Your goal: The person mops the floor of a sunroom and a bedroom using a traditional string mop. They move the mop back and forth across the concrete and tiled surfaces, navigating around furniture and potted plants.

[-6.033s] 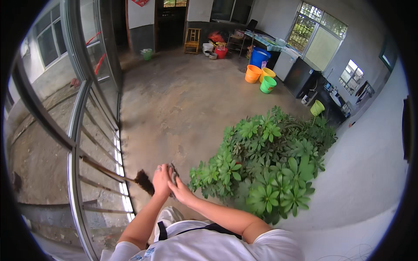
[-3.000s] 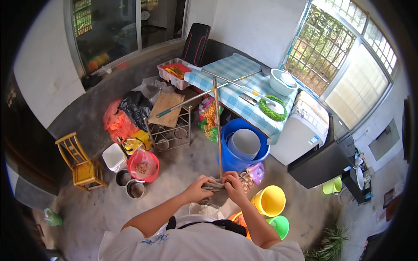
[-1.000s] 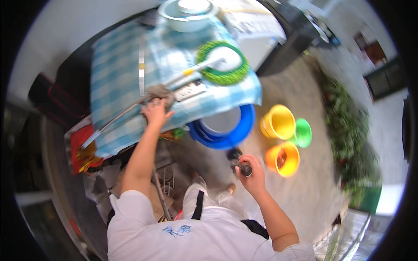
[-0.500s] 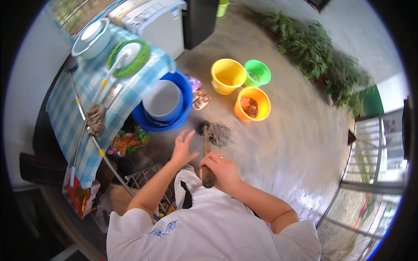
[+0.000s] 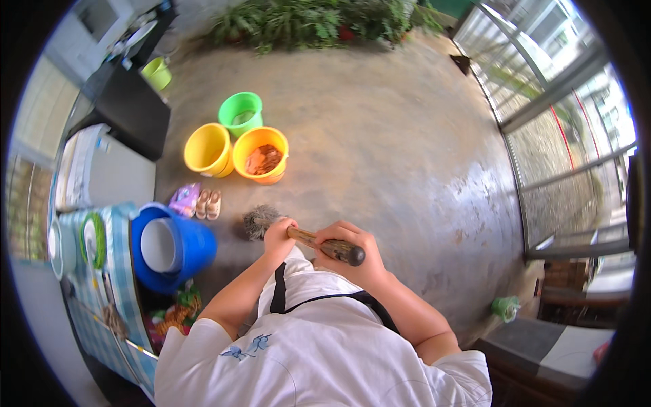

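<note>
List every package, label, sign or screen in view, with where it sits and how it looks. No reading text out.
Purple packet: on the floor left of the small sandals, beside the blue tub; flattish pouch, purple with pale patches.
Printed bags: under the checked table's edge, below the blue tub; crumpled, orange, green and red.
No signs or screens can be made out.
</note>
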{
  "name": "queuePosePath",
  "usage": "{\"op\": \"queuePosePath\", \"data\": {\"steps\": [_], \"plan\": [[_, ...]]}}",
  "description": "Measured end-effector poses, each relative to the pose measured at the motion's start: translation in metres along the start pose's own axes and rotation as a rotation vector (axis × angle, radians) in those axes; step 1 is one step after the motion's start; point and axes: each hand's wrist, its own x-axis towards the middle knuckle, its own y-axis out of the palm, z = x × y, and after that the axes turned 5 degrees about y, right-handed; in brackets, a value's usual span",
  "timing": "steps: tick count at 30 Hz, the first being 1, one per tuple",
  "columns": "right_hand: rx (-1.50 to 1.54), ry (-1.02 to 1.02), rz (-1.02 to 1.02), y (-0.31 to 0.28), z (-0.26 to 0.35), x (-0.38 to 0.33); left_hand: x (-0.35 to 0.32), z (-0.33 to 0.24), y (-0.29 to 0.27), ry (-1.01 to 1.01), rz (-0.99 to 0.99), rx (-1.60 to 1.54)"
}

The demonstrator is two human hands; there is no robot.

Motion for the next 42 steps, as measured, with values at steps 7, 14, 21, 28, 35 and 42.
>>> {"op": "queuePosePath", "data": {"steps": [7,14,21,28,35,42], "plan": [[-0.084,0.200,-0.292,-0.071,-0.039,0.000,0.084,-0.034,0.096,0.140,0.267,0.008],[-0.243,0.305,-0.515,-0.130,-0.066,0.026,0.148,-0.063,0.199,0.168,0.485,-0.159],[-0.465,0.415,-0.613,-0.167,-0.063,0.013,0.177,-0.126,0.279,0.266,0.565,-0.271],[-0.667,0.361,-0.566,-0.184,-0.072,-0.036,0.146,-0.143,0.360,0.321,0.789,-0.467],[-0.567,0.359,-0.621,-0.211,-0.061,-0.114,0.071,-0.182,0.360,0.478,0.899,-0.155],[-0.482,0.289,-0.641,-0.201,-0.056,-0.160,0.034,-0.173,0.322,0.495,0.900,0.048]]}}
